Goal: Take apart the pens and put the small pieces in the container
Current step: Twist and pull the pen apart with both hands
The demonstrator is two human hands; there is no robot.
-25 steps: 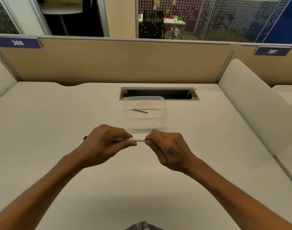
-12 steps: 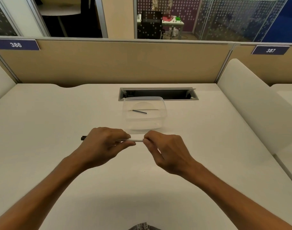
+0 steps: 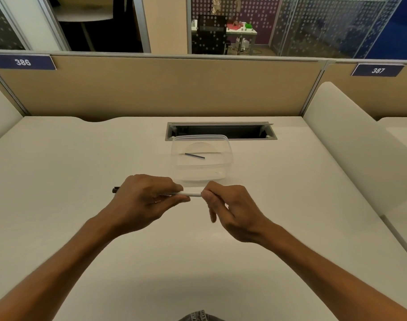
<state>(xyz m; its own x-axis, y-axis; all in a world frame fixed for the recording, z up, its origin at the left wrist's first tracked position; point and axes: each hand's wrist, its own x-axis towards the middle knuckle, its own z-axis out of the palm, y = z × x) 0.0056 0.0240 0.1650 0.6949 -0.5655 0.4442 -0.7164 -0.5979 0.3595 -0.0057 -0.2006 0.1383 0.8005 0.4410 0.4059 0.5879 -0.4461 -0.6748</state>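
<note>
Held level just above the counter [image 3: 82,158], centre of the frame: a slim white pen [image 3: 190,193], dark end poking out past the left hand [image 3: 144,200] toward the left of the frame

Left hand wrapped shut around the barrel, thumb and forefinger pressing near the middle of it; right hand [image 3: 230,209] pinched closed on the other end, fingers [image 3: 208,196] covering the tip so the part being gripped is hidden

Just above the hands in the frame, near but apart from them: a clear container [image 3: 228,156], open-topped, with one thin dark rod [image 3: 194,156] lying on its bottom; behind that, a dark cable slot [image 3: 221,130] sunk into the counter

Probably a twist or pull at the tip end, to free a small piece from the barrel

Light and stiff, by the look of it; smooth plastic, likely slippery under dry fingers, so better a firm wrap on the barrel with one hand and a tight pinch right at the joint with the other, not out at the very end. Small inner parts liable to spring out or roll away once loose, so best kept low and close to the container. Thin refill likely to bend if levered sideways; straight pull along the axis safer
</note>
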